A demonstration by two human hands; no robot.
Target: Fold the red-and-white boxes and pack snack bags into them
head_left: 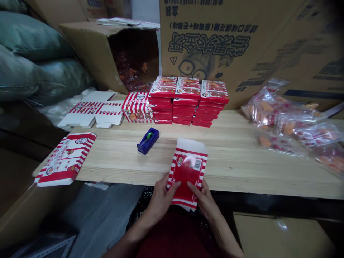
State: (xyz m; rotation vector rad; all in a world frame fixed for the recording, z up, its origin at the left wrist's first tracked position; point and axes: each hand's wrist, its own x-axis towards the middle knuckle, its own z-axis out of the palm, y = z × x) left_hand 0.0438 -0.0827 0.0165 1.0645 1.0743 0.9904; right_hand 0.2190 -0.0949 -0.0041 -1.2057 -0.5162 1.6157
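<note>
The left hand (160,201) and right hand (202,201) grip a red-and-white striped carton (187,172) by its sides, thumbs on the barcode face (its top flap sticks out unfolded), at the edge of a pale wooden table (242,168). A blue tape dispenser (147,141) sits at 11 o'clock, stacked red boxes (186,102) at 12, and clear bags of orange snacks (290,125) at 2.

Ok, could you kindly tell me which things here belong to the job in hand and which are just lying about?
In use: left hand, right hand, red-striped carton, flat carton blank, stacked red cartons, blue tape dispenser.
Lying about: green sacks, clear plastic bags.
</note>
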